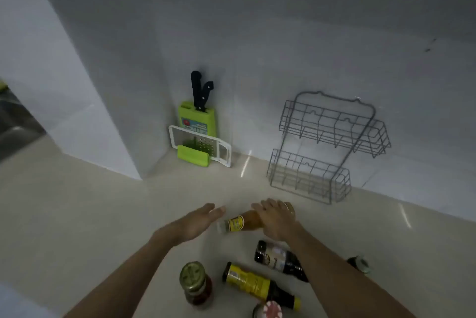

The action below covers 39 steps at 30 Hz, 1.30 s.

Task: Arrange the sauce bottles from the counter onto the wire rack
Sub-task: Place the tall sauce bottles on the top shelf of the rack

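Note:
An amber bottle with a yellow label (240,223) lies on its side on the counter. My right hand (277,218) rests over its far end, fingers spread. My left hand (199,221) hovers open just left of its cap end, not touching it. Nearer me lie a dark bottle with a pale label (279,258) and a yellow-labelled dark bottle (255,283). A green-lidded jar (195,283) stands upright at the left. A red-and-white lidded jar (269,311) sits at the bottom edge. The grey two-tier wire rack (327,147) leans on the wall, both shelves bare.
A green knife block with black-handled knives (199,111) and a white-and-green grater (199,149) stand in the wall corner. Right of my right arm a dark bottle with a green top (359,263) shows partly. A white pillar (77,111) juts out at the left.

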### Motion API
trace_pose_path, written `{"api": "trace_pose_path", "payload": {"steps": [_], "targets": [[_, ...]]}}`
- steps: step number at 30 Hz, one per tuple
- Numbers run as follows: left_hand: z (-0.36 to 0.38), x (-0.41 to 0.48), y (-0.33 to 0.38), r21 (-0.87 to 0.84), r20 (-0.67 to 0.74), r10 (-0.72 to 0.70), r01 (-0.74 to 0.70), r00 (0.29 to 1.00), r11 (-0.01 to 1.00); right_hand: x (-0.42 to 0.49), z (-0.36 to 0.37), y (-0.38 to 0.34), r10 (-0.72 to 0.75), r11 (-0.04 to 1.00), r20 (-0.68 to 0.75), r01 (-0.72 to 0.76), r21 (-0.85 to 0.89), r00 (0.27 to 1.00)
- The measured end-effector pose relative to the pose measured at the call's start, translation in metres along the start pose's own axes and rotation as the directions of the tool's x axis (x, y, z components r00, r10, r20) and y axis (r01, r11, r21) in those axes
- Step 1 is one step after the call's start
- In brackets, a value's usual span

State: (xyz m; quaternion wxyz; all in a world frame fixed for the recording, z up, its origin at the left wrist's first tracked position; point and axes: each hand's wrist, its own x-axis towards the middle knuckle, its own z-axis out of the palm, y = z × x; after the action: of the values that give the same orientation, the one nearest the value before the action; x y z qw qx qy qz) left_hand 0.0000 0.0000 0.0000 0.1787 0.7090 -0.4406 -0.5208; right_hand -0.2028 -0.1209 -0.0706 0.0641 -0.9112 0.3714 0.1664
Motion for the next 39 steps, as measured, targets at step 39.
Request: {"api": "trace_pose_path", "payload": {"steps": [39], "targets": [[-0.005,0.125,0.214,-0.543,-0.088,0.347,-0.337,0.934,0.769,0.016,-0.206,0.089,0.742,0.596,-0.616,0.160,0.787,0.263]]}}
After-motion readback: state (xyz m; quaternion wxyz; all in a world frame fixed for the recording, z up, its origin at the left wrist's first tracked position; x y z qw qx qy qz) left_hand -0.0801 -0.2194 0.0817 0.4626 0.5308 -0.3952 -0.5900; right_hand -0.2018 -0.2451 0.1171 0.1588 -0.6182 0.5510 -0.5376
